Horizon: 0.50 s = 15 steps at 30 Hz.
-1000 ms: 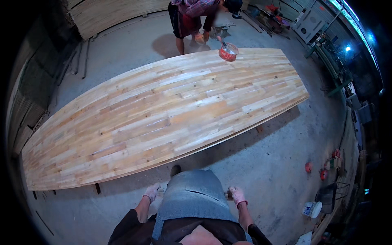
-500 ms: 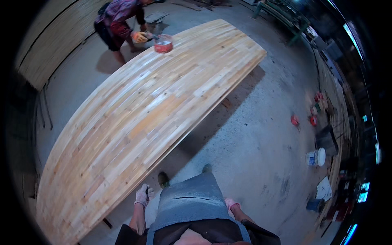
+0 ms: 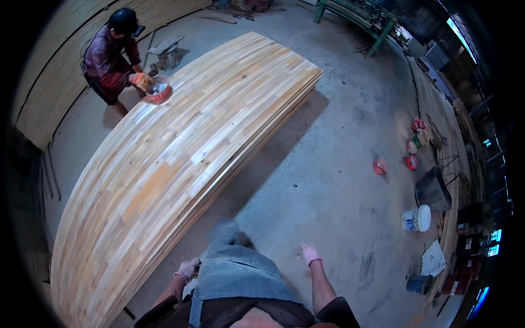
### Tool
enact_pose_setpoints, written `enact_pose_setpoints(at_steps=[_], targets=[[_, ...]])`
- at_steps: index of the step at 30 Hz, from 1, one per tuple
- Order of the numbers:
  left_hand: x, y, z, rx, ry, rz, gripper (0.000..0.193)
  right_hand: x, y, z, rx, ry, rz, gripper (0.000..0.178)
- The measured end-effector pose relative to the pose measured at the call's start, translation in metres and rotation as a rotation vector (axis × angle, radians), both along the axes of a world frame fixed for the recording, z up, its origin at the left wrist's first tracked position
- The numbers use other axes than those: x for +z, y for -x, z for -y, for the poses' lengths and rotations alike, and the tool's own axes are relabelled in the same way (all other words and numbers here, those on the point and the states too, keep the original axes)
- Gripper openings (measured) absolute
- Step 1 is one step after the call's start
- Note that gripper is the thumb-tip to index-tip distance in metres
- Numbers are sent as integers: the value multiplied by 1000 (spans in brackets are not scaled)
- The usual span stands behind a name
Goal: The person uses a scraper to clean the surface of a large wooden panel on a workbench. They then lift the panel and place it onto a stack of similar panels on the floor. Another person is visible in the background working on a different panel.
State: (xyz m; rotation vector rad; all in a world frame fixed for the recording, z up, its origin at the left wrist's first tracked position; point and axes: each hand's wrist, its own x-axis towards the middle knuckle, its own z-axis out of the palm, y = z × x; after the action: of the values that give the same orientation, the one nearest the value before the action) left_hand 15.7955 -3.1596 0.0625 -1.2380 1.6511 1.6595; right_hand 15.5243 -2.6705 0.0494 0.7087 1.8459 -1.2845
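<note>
My left hand (image 3: 187, 269), in a pale work glove, hangs beside the near edge of a stack of long wooden panels (image 3: 180, 147) built from joined strips. Its fingers look curled, and a dark patch shows by them; what they hold, if anything, is too small to make out. Out over the floor to the right is my right hand (image 3: 310, 254), in a pinkish-white glove, fingers apart and nothing in it. A blue-grey apron (image 3: 240, 273) covers my front between the two arms.
Across the stack, a person (image 3: 112, 60) in orange gloves bends over a red tub (image 3: 159, 95) at the panel's far edge. A green metal bench (image 3: 355, 19) stands at the back. Along the right lie red tubs (image 3: 380, 167), a white bucket (image 3: 416, 218) and a dark blue container (image 3: 420, 284).
My view has moved forward along the stack, so it sits further left. My right hand has swung out from beside the apron. The other person has straightened somewhat, with the red tub further left.
</note>
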Motion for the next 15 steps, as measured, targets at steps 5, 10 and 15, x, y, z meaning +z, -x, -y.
enact_pose_setpoints(at_steps=[5, 10, 15], targets=[[-27, 122, -39, -312, 78, 39, 42, 48, 210, 65, 106, 139, -221, 36], [-66, 303, -56, -595, 204, -213, 48, 73, 335, 16, 228, 272, -88, 40], [-67, 561, -93, 152, -306, 42, 52, -18, 328, -198, 721, -619, -109, 41]])
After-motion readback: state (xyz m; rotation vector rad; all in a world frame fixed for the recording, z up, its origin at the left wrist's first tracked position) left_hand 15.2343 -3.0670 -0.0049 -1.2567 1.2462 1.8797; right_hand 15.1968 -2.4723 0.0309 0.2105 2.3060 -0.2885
